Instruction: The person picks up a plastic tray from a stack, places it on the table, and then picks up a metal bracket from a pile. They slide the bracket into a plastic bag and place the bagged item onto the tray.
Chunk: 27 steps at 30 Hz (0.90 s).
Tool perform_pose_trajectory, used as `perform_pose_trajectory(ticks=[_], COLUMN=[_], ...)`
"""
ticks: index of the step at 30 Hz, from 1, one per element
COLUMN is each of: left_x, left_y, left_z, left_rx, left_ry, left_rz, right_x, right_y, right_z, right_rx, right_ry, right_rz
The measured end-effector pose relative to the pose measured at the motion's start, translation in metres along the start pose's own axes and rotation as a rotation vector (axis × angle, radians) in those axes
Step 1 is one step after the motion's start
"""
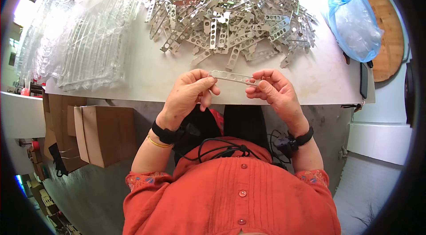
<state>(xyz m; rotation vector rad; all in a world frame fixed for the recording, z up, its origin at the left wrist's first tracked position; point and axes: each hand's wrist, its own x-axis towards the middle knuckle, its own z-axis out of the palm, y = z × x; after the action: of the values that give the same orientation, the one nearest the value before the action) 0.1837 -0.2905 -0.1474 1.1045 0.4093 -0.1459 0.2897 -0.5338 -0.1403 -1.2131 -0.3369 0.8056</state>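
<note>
metal, pale grey with a dull shine, makes up the thin flat strip (234, 76) that the person holds level just above the near edge of the worktop (146, 75). the strip is long and narrow, with rounded ends and a row of round holes punched along it. the left hand (188, 95) pinches its left end between thumb and forefinger, with the other fingers curled loosely underneath; this grip is closed on the strip. the right hand (273, 91) takes the right end between thumb and fingertips, so both grips grasp the one strip stretched between them. each wrist wears a black band (165, 134), and a thin gold bangle (159, 142) sits just below the left one. beyond the hands and well apart from them, a big tangled heap of strips (230, 13) of the same perforated metal covers the far middle of the matt white worktop. left of the heap lie stacked clear plastic trays (88, 40), ribbed and glossy. at the right edge a crumpled blue plastic bag (355, 22) rests partly against a round wooden board (392, 35). under the worktop on the left stand plain brown cardboard boxes (106, 133).
</note>
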Motion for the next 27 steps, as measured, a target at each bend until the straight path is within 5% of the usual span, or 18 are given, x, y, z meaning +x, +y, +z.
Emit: perform_pose_trajectory(ticks=[27], left_x=[-0.001], left_y=[-0.004], left_z=[-0.008], left_rx=[-0.130], left_ry=[-0.005], left_rz=[-0.016], right_x=[0.017], right_y=[0.009], right_z=[-0.007], right_rx=[-0.096], right_ry=[-0.015], right_rz=[0.021])
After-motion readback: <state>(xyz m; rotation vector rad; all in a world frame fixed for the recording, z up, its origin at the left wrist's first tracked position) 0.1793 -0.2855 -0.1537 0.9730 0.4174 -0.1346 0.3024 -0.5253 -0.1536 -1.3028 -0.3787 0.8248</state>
